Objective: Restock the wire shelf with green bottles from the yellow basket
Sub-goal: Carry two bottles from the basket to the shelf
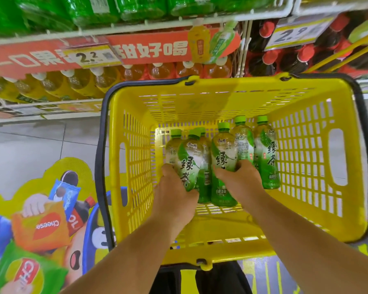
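Several green tea bottles stand in the yellow basket (225,96). My left hand (174,192) grips one green bottle (188,164) at the left of the group, fingers curled round its lower body. My right hand (240,179) grips another green bottle (223,160) in the middle. Two more green bottles (266,153) stand to the right, untouched, and others are partly hidden behind the held ones. The white wire shelf (136,28) with green bottles (89,9) runs across the top of the view.
Yellow and orange drink bottles (77,81) fill a lower shelf under a red banner (149,52). Dark bottles with red caps (302,54) stand at the upper right. A colourful floor graphic (40,219) lies at the left on the grey tiles.
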